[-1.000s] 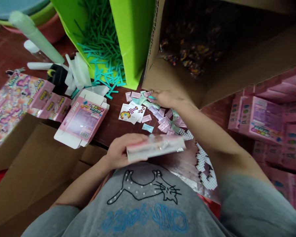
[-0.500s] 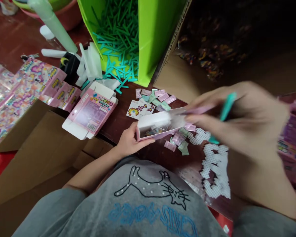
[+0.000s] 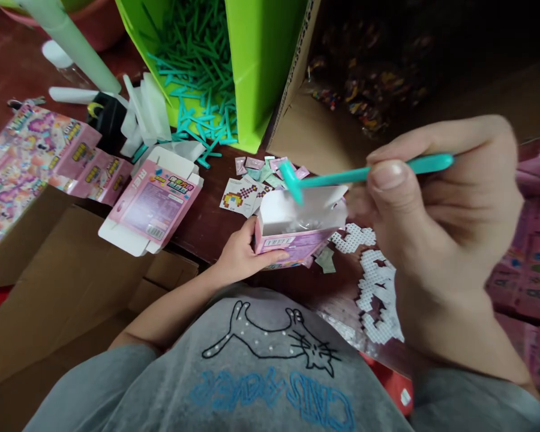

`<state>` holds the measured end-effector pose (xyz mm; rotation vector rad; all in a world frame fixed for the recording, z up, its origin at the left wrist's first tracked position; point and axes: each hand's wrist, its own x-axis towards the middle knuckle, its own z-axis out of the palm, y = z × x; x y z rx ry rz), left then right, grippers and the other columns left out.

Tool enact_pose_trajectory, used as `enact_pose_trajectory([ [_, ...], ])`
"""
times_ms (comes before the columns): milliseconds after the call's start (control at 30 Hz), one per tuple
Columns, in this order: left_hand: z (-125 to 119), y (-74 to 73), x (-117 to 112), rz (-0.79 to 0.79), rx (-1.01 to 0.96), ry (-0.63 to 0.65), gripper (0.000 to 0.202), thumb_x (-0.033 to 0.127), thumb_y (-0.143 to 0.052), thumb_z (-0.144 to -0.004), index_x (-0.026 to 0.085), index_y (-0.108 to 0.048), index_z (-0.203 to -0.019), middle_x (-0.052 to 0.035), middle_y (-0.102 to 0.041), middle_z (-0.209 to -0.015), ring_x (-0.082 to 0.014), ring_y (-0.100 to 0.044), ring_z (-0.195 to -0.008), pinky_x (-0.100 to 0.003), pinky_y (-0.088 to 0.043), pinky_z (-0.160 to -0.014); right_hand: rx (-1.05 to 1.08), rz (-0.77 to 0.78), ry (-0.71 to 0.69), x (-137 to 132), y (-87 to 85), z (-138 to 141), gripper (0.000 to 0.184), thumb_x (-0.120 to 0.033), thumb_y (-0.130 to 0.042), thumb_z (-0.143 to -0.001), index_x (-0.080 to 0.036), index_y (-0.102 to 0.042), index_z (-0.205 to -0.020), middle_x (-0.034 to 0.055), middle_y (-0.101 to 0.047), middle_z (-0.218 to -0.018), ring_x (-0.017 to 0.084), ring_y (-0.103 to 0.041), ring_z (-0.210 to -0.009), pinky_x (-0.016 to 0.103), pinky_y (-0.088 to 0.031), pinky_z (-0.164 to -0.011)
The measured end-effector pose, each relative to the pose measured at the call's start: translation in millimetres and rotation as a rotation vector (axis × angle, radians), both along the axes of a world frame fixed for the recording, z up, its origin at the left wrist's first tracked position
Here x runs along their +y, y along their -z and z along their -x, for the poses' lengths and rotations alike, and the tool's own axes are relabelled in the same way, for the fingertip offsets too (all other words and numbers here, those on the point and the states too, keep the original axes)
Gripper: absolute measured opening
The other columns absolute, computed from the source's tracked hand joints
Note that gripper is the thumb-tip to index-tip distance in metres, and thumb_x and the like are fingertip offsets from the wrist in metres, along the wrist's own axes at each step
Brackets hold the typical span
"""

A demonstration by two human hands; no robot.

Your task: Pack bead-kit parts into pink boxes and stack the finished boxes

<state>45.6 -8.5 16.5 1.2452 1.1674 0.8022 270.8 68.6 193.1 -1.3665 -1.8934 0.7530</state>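
My left hand (image 3: pixel 247 252) grips a pink cardboard box (image 3: pixel 292 237) by its near left end, and the box's open side faces up toward me. Clear plastic packaging shows inside it. In my right hand (image 3: pixel 436 228), thumb and fingers pinch a small teal plastic hammer-shaped tool (image 3: pixel 337 178), its head over the box opening. Just behind the box lie small pink and green sachets (image 3: pixel 261 171) and printed pattern cards (image 3: pixel 236 197). White perforated plastic pieces (image 3: pixel 378 294) rest below my right hand. A second pink box (image 3: pixel 157 198), flattened-looking with its flaps out, lies to the left.
A lime-green bin (image 3: pixel 252 72) full of teal tools stands at the back, beside a large cardboard carton (image 3: pixel 337 132) of bagged colourful pieces. Packed pink boxes (image 3: pixel 58 150) sit at left above an open brown carton (image 3: pixel 81 258). More pink boxes (image 3: pixel 531 264) stack at right.
My right hand has drawn back from inside the box and risen, with the teal tool now held level over the opening. The box in my left hand has tilted, showing its printed side.
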Motion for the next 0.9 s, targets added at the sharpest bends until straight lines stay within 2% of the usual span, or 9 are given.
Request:
enact_pose_trajectory([
  [33, -0.3, 1.8, -0.6, 0.014, -0.03, -0.011, 0.071, 0.055, -0.101, -0.081, 0.02, -0.069, -0.134, -0.0108, -0.086, -0.12, -0.0284, -0.084, -0.103, -0.044, -0.07, -0.095, 0.136, 0.038, 0.056, -2.4, 5.4, 1.0, 0.008, -0.032, -0.062, -0.115, -0.038, -0.066, -0.118, 0.0009, -0.07, -0.099, 0.024, -0.074, -0.083, 0.044, -0.064, -0.071],
  [100, -0.7, 5.0, -1.9, 0.031, -0.086, -0.03, 0.073, 0.053, -0.102, -0.08, 0.02, -0.069, -0.137, -0.0116, -0.086, -0.124, -0.0284, -0.084, -0.106, -0.044, -0.07, -0.097, 0.214, 0.077, 0.047, -4.6, 16.5, -4.0, 0.003, -0.032, -0.071, -0.111, -0.035, -0.07, -0.111, 0.0, -0.075, -0.094, 0.022, -0.076, -0.078, 0.042, -0.063, -0.067],
  [200, -1.5, 5.9, -2.5, 0.038, -0.153, -0.047, 0.073, 0.05, -0.103, -0.078, 0.019, -0.07, -0.134, -0.0111, -0.086, -0.121, -0.027, -0.084, -0.103, -0.043, -0.071, -0.095, 0.043, -0.026, -0.03, -2.1, 28.6, -21.7, 0.003, -0.036, -0.077, -0.108, -0.033, -0.075, -0.109, 0.0017, -0.079, -0.1, 0.024, -0.076, -0.088, 0.045, -0.062, -0.076],
  [367, -1.6, -1.3, 1.0, 0.07, -0.239, 0.036, 0.065, 0.05, -0.101, -0.08, 0.018, -0.072, -0.128, -0.0101, -0.086, -0.118, -0.0258, -0.083, -0.1, -0.046, -0.072, -0.093, -0.346, -0.123, -0.38, 5.0, 44.9, -38.9, 0.02, -0.042, -0.065, -0.116, -0.034, -0.082, -0.11, 0.0025, -0.081, -0.1, 0.029, -0.073, -0.105, 0.054, -0.05, -0.102],
  [533, 1.4, -4.3, 4.3, 0.007, -0.078, 0.171, 0.061, 0.052, -0.102, -0.078, 0.019, -0.073, -0.121, -0.0081, -0.086, -0.111, -0.0251, -0.082, -0.094, -0.04, -0.069, -0.084, -0.448, -0.167, -0.633, 6.0, 52.6, -32.9, 0.03, -0.036, -0.057, -0.12, -0.031, -0.084, -0.108, 0.0018, -0.079, -0.097, 0.027, -0.068, -0.106, 0.051, -0.041, -0.115],
  [633, -0.7, -5.0, 5.4, 0.006, -0.052, 0.212, 0.066, 0.053, -0.101, -0.08, 0.02, -0.072, -0.128, -0.0085, -0.086, -0.113, -0.0266, -0.083, -0.096, -0.038, -0.068, -0.082, -0.51, -0.172, -0.747, 2.4, 47.0, -26.0, 0.033, -0.049, -0.061, -0.118, -0.029, -0.084, -0.109, 0.0021, -0.081, -0.101, 0.028, -0.068, -0.108, 0.054, -0.042, -0.116],
  [733, -3.8, -4.6, 7.9, 0.015, -0.133, 0.202, 0.071, 0.053, -0.1, -0.082, 0.02, -0.071, -0.138, -0.0105, -0.086, -0.121, -0.028, -0.084, -0.104, -0.042, -0.071, -0.089, -0.486, -0.228, -0.661, -4.6, 39.4, -29.1, 0.038, -0.055, -0.06, -0.117, -0.025, -0.082, -0.124, 0.0049, -0.086, -0.115, 0.031, -0.071, -0.111, 0.057, -0.045, -0.115],
  [800, -3.8, -3.3, 10.4, 0.028, -0.205, 0.17, 0.072, 0.052, -0.101, -0.082, 0.019, -0.071, -0.138, -0.0118, -0.086, -0.124, -0.0276, -0.084, -0.106, -0.045, -0.072, -0.095, -0.474, -0.298, -0.445, -12.9, 36.3, -37.8, 0.033, -0.049, -0.067, -0.115, -0.028, -0.079, -0.137, 0.0067, -0.085, -0.129, 0.035, -0.072, -0.116, 0.06, -0.049, -0.112],
  [900, -3.0, -1.9, 13.2, 0.064, -0.264, 0.12, 0.069, 0.052, -0.103, -0.08, 0.015, -0.074, -0.13, -0.0121, -0.087, -0.119, -0.0263, -0.084, -0.102, -0.044, -0.073, -0.094, -0.545, -0.378, -0.183, -32.9, 37.3, -47.9, 0.031, -0.042, -0.082, -0.105, -0.038, -0.08, -0.136, 0.0039, -0.087, -0.126, 0.04, -0.074, -0.111, 0.071, -0.049, -0.11],
])
